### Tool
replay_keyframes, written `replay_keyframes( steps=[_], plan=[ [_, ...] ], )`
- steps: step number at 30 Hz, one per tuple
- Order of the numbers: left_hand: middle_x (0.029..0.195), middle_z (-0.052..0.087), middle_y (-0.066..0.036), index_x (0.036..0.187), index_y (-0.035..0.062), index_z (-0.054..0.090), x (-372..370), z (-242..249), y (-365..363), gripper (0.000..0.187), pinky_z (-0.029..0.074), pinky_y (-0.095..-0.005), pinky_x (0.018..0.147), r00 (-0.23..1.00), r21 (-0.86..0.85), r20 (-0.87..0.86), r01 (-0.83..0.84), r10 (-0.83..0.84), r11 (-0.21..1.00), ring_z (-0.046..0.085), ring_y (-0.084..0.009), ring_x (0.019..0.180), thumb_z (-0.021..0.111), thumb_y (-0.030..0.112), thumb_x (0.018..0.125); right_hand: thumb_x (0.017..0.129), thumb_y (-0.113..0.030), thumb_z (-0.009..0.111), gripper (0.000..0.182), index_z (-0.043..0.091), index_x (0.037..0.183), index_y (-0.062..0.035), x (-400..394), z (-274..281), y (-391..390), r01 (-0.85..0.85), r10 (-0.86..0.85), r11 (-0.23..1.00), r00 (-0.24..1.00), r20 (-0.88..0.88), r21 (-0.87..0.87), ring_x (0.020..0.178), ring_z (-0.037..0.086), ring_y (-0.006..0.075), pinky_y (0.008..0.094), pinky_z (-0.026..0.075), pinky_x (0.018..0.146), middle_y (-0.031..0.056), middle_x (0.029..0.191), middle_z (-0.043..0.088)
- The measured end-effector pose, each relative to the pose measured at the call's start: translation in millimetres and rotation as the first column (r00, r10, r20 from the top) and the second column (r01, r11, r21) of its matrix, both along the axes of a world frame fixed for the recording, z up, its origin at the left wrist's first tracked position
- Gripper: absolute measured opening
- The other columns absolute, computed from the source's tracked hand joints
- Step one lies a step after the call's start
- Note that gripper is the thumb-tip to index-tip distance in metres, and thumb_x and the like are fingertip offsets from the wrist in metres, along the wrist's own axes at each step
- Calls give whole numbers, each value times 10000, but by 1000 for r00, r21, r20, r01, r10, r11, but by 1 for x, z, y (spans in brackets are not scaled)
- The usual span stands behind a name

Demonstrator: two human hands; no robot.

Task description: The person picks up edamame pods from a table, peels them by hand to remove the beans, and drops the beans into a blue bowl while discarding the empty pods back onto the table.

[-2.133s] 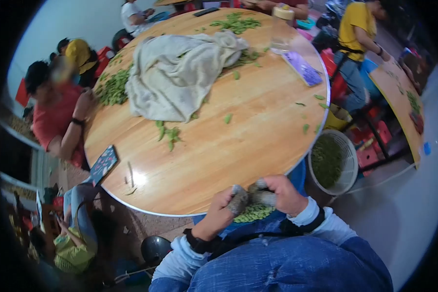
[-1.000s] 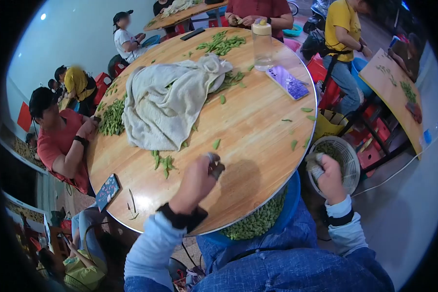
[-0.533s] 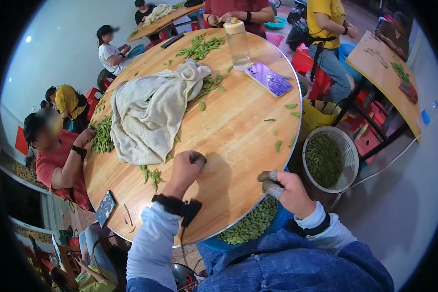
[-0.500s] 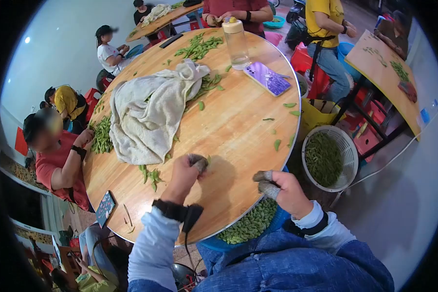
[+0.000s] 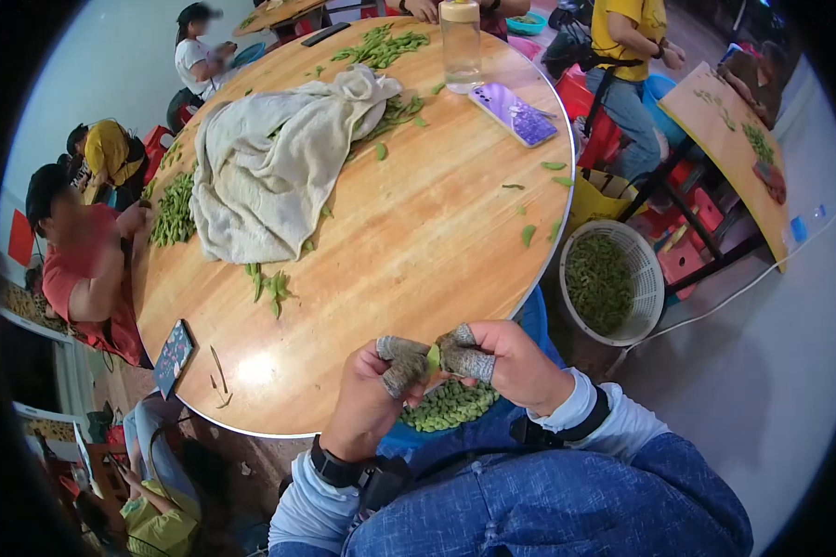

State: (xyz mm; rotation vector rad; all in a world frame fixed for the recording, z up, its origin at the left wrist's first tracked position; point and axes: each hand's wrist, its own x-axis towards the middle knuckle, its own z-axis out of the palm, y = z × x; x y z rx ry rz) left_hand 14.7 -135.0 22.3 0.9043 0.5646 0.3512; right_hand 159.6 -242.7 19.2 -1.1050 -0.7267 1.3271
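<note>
My left hand and my right hand meet at the table's near edge, both with grey finger covers on thumb and fingers. Between their fingertips is a green soybean pod, mostly hidden, pinched from both sides. Directly below them, a blue basin holds shelled green beans. On the round wooden table, a crumpled whitish towel lies over a heap of pods, some showing at its edges. A few loose pods rest in front of the towel.
A purple phone and clear bottle stand at the far right of the table; a dark patterned phone lies at its left edge. A white basket of pods is on the floor. A person in red sits left.
My hands were apart, the left over the tabletop and the right beyond the edge. They have come together over the basin, with a pod between them. The view has tilted downward slightly.
</note>
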Motion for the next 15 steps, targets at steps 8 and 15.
replay_keyframes(
  steps=[8,15],
  plan=[
    [657,570,-64,885,9,564,-14,-2,-3,263,390,-214,413,999,-58,22,-29,30,998,516,-116,485,688,170,718,822,-28,517,93,573,876,23,-9,14,4,-28,28,1000,1000,8,-2,734,521,68,215,426,675,8,788,578],
    [685,571,-80,894,9,546,-16,1,-4,238,404,-220,421,1000,-142,27,-4,7,990,526,-125,499,671,124,729,809,2,514,91,569,876,31,-16,0,5,-4,3,999,999,34,38,767,530,80,228,432,712,23,812,587]
  ],
)
